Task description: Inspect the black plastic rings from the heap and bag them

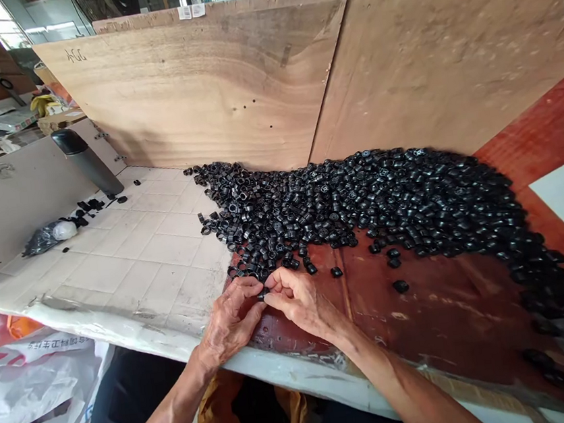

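Observation:
A big heap of small black plastic rings (pixel 362 202) spreads across the worktable from the middle to the right. My left hand (pixel 230 319) and my right hand (pixel 299 298) meet at the near edge of the heap. Their fingertips pinch together on one small black ring (pixel 262 294) held between them. Several loose rings (pixel 400 285) lie scattered on the dark red board just right of my hands.
Plywood boards (pixel 227 89) stand upright behind the heap. A dark flask (pixel 87 160) and a black plastic bag (pixel 45 237) sit at the left on the white tiled surface (pixel 129 256). White plastic bags (pixel 33 396) lie below the table's left edge.

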Demonstrator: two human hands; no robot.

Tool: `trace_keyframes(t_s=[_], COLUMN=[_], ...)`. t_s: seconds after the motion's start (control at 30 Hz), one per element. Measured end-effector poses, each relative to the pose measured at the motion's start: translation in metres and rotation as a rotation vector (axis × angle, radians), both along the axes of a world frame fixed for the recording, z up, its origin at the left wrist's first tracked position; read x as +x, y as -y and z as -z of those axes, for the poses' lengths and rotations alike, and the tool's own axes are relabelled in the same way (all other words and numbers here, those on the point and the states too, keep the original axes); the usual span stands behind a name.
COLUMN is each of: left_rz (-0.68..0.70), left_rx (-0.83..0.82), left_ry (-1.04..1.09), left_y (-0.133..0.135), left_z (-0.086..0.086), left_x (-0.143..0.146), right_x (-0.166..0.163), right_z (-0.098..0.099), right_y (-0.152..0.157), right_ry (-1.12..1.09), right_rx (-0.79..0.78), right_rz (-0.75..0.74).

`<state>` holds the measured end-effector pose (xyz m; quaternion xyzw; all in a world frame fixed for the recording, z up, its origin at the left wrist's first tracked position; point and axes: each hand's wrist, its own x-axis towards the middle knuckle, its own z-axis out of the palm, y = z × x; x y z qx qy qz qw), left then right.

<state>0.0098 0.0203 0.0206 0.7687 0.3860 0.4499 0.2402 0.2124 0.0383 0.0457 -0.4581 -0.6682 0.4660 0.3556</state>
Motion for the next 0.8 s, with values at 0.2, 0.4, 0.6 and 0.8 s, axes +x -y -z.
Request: trace_keyframes(t_s=[0.2, 0.4, 0.6, 0.8], left_rz=[0.245, -0.106, -0.156, -0.069], left_rx=[-0.351, -0.305, -0.075, -0.052], left_ry=[-0.129, -0.321, -0.379, -0.391], left_y=[0.003, -0.004, -0.009, -0.010], left_z=[-0.016, -0.008, 0.008, 0.013], left_x=[0.003, 0.008, 0.011, 0.010], right_x=[0.030, 0.046, 0.063, 0.059], right_z=[-0.017, -0.009, -0.018, -0.014], right_y=[-0.013, -0.018, -0.008, 0.004], right_ry=[0.134, 0.383, 0.535, 0.618], right_rx=[0.045, 0.061, 0.016, 0.119], right_rz=[0.068, -0.017, -0.199, -0.218])
